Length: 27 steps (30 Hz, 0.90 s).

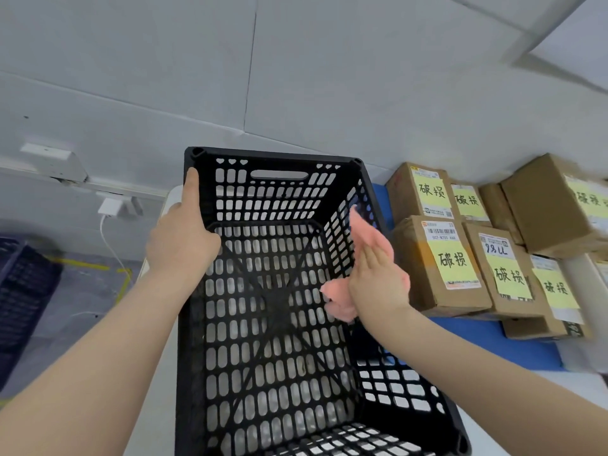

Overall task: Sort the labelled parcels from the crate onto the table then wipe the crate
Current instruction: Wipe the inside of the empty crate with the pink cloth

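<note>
A black perforated plastic crate [273, 192] stands on the table with nothing but my right hand and a cloth inside it. My left hand [181, 238] grips the crate's left rim, thumb along the top edge. Inside the crate, my right hand [378, 278] presses a pink cloth [342, 301] flat against the right inner wall with straight fingers. Several brown cardboard parcels [441, 261] with yellow handwritten labels are stacked on a blue mat [477, 343] to the right of the crate.
A white wall rises behind the table. A white charger with its cable [108, 209] hangs on the wall at left. A dark blue crate [23, 291] sits on the floor at far left, near yellow floor tape [88, 264].
</note>
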{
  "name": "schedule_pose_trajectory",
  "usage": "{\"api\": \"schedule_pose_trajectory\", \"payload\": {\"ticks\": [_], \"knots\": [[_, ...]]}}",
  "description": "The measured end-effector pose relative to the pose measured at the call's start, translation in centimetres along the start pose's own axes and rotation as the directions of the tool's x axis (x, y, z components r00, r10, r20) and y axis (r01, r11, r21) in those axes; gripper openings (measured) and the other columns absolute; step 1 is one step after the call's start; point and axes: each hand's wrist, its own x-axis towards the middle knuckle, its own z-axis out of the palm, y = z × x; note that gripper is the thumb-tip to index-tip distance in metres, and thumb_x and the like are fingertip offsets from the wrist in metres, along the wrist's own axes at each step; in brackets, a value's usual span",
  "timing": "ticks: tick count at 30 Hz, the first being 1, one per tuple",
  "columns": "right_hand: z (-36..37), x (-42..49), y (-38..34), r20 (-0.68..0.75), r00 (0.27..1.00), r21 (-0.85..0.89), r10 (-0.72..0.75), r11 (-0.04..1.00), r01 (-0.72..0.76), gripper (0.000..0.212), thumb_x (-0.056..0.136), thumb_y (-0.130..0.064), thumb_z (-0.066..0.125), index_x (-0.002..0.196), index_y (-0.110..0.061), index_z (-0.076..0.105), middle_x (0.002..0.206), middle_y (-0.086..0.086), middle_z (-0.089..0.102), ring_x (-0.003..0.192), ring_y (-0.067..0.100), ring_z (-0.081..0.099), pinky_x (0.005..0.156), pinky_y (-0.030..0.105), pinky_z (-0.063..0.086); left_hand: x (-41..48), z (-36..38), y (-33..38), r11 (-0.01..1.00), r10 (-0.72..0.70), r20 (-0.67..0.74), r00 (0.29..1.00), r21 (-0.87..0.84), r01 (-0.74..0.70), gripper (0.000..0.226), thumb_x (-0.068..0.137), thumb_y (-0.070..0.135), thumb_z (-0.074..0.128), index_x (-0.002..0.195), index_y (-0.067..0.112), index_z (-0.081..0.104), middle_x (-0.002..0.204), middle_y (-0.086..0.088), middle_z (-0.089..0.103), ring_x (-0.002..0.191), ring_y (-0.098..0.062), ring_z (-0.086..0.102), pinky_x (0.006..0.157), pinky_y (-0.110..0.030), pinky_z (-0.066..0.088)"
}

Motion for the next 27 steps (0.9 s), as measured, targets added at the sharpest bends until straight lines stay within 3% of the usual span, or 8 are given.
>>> {"api": "schedule_pose_trajectory", "payload": {"ticks": [2,4,7,9,13,16,21,27], "knots": [[2.3,0.9,-2.0,-0.067,0.996,0.165,0.060,0.985,-0.048,0.053,0.098,-0.039,0.031,0.150,-0.030,0.028,0.159,-0.015,0.015,0.141,0.006,0.029,0.116,0.027,0.016,0.1,0.0,-0.1,1.000,0.006,0.008,1.000,-0.007,-0.006,0.098,0.079,-0.001,0.048,0.152,0.040,-0.002,0.098,-0.014,0.059,0.082,-0.033,0.052,0.066,-0.041,0.038],[4.7,0.7,-4.1,0.156,0.985,0.142,0.075,0.985,-0.097,0.049,0.099,-0.054,0.025,0.147,-0.046,0.021,0.153,-0.033,0.015,0.134,-0.008,0.035,0.110,0.022,0.009,0.1,-0.1,-0.3,1.000,0.007,0.005,1.000,-0.015,-0.007,0.097,0.079,-0.001,0.048,0.152,0.040,-0.001,0.098,-0.013,0.059,0.081,-0.032,0.050,0.066,-0.041,0.037],[4.6,0.9,-6.0,0.229,0.933,-0.098,-0.278,0.947,0.306,0.053,0.100,-0.035,0.026,0.150,-0.021,0.021,0.155,0.007,0.027,0.148,0.034,0.001,0.117,0.042,-0.002,-0.1,0.0,-0.2,1.000,0.015,-0.009,1.000,-0.021,-0.015,0.096,0.080,-0.001,0.048,0.152,0.039,-0.001,0.098,-0.011,0.059,0.082,-0.031,0.052,0.063,-0.039,0.037],[2.5,0.9,-6.7,0.500,0.857,-0.023,-0.126,0.987,0.159,0.050,0.091,-0.012,0.047,0.140,-0.012,0.037,0.138,0.016,0.046,0.143,0.046,-0.003,0.117,0.056,-0.006,-0.1,0.1,-0.1,1.000,0.011,-0.006,1.000,-0.012,-0.011,0.097,0.080,-0.003,0.048,0.153,0.039,-0.002,0.097,-0.007,0.057,0.095,-0.037,0.054,0.065,-0.039,0.037],[5.7,2.1,-6.3,0.612,0.789,-0.258,-0.060,0.927,0.271,0.039,0.082,-0.010,0.051,0.120,-0.013,0.057,0.141,0.007,0.050,0.143,0.049,-0.009,0.113,0.061,-0.013,0.0,0.0,-0.3,0.999,0.023,-0.001,1.000,-0.028,-0.023,0.098,0.079,-0.003,0.049,0.153,0.038,-0.002,0.088,-0.010,0.057,0.083,-0.033,0.056,0.059,-0.037,0.037],[5.8,0.5,-4.3,0.321,0.941,-0.125,-0.110,0.980,0.157,0.046,0.097,-0.030,0.030,0.138,-0.046,0.043,0.149,-0.027,0.033,0.148,0.027,-0.012,0.115,0.042,-0.006,0.1,0.0,-0.3,0.999,0.015,0.014,1.000,-0.029,-0.015,0.098,0.079,-0.002,0.049,0.152,0.038,-0.002,0.083,-0.010,0.056,0.072,-0.028,0.053,0.054,-0.034,0.035],[-0.1,-3.2,-0.4,0.084,0.974,0.233,-0.211,0.954,0.187,0.055,0.090,-0.015,0.058,0.143,-0.009,0.043,0.156,0.012,0.029,0.147,0.027,0.015,0.121,0.047,0.005,0.1,0.0,-0.3,1.000,0.017,0.012,1.000,-0.017,-0.016,0.100,0.078,-0.003,0.050,0.153,0.038,-0.002,0.081,-0.011,0.055,0.070,-0.028,0.054,0.054,-0.035,0.038],[-3.7,-4.6,4.0,-0.131,0.984,0.188,-0.121,0.971,0.145,0.070,0.089,-0.013,0.057,0.151,-0.018,0.025,0.157,0.000,0.028,0.149,0.019,0.006,0.119,0.034,-0.003,0.1,0.0,-0.3,1.000,0.018,0.013,1.000,-0.025,-0.017,0.101,0.076,-0.004,0.050,0.153,0.037,-0.001,0.084,-0.013,0.058,0.073,-0.032,0.055,0.056,-0.036,0.039]]}}
